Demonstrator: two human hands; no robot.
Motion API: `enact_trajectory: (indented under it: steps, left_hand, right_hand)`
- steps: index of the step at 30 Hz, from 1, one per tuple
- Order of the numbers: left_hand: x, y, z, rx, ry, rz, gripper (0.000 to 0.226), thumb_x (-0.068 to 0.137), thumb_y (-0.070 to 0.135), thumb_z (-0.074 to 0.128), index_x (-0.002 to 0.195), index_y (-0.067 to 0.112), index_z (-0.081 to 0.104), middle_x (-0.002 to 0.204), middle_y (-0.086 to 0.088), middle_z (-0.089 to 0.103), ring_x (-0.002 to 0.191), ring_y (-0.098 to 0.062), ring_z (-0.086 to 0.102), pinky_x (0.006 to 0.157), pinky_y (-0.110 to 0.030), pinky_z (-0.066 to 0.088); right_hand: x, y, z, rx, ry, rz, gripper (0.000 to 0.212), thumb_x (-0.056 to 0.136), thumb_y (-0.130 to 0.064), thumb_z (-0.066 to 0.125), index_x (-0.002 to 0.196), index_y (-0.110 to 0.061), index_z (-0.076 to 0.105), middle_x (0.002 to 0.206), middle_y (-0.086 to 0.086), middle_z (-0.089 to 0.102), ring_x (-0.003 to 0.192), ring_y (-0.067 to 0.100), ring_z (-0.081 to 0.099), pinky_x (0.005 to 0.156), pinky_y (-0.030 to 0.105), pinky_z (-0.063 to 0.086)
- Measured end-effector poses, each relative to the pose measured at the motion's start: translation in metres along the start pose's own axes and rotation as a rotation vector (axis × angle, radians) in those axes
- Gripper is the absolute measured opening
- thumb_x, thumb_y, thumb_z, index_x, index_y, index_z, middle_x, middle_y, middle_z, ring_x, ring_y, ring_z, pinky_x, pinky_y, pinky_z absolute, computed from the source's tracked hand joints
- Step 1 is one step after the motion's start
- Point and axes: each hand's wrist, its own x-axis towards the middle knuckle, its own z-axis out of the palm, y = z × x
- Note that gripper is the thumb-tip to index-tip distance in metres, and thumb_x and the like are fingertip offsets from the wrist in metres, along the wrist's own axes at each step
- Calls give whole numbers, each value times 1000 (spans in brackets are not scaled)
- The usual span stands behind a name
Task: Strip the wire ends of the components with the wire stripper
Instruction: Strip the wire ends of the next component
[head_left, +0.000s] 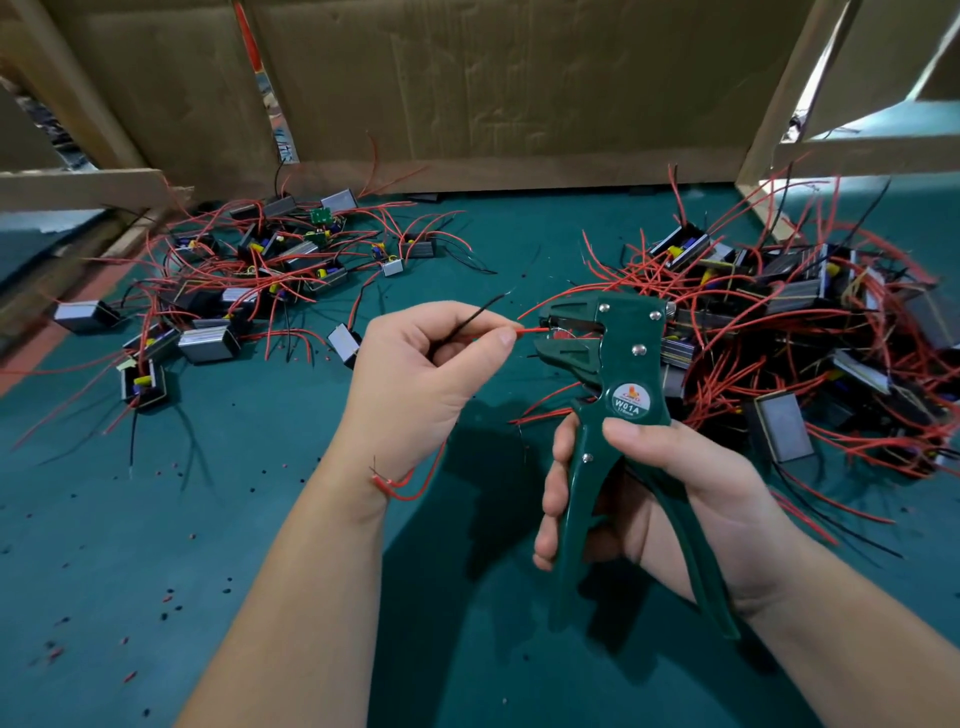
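- While a red wire (530, 329) is pinched between thumb and forefinger of the left hand (415, 364), its end is held inside the mouth of the wire stripper (613, 374). A black wire (478, 312) is trapped in the same curled fingers.
- Both green handles (571, 519) are gripped by the right hand (675, 499), fingers wrapped round 1 and palm against the other. Whether the jaws have bitten cannot be told.
- Stripping this 1 end is judged to be the step in hand. A firm squeeze is called for next, with the wire kept straight and steady.
- 2 heaps of components are seen on the table (260, 519), a looser heap (249, 270) at left and a denser heap (779, 322) at right. Which of them is finished cannot be told.
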Motion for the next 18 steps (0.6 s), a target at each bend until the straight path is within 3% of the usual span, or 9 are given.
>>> enact_trajectory:
  steps: [7,10,18]
  left_hand:
    - [0,0,0,27,-16,1,20,84,-1,67,75,16,70,52,12,56,48,2,37,48,-8,29]
    - [1,-1,0,46,-20,5,22,84,0,68,73,20,71,62,-4,56,58,-15,36,50,-16,27]
    - [0,-2,-2,57,-31,11,22,84,2,69,73,21,71,63,-8,52,58,-16,32,48,-19,24]
  right_hand:
    - [0,1,2,-64,55,-9,47,63,-44,83,84,-6,65,72,23,60,61,38,63,61,48,53]
    - [0,1,2,-72,69,-8,43,66,-44,79,83,-7,65,71,22,59,59,38,63,60,47,53]
    - [-1,0,2,-69,75,20,48,63,-51,82,79,-9,66,67,21,59,55,36,62,57,46,54]
